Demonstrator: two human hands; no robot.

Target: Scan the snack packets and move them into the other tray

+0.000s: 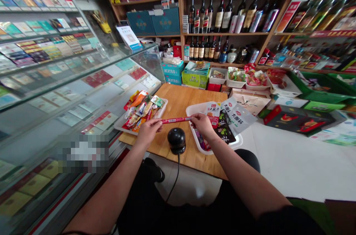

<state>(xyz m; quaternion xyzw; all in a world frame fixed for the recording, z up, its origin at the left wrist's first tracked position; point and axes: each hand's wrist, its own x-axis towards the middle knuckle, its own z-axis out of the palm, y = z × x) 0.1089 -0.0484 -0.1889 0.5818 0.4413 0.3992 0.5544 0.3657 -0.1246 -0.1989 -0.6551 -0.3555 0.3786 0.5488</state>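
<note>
Wooden shelves (228,34) of bottles line the shop's far wall beyond a wood-topped surface (180,96), with a glass case along its left side. From where I stand, a slim red packet (176,120) spans the gap between the person's hands, its long axis running crosswise, right end a touch higher in view. Left hand (148,131) and right hand (202,124) each pinch one end between thumb and fingers, so neither is nearer. Just past a black domed device (176,138), the packet appears held above the surface; how high, I can't tell. Both forearms reach forward and angle inward, the left hand beside one snack tray (124,129), the right over another tray (238,141).
</note>
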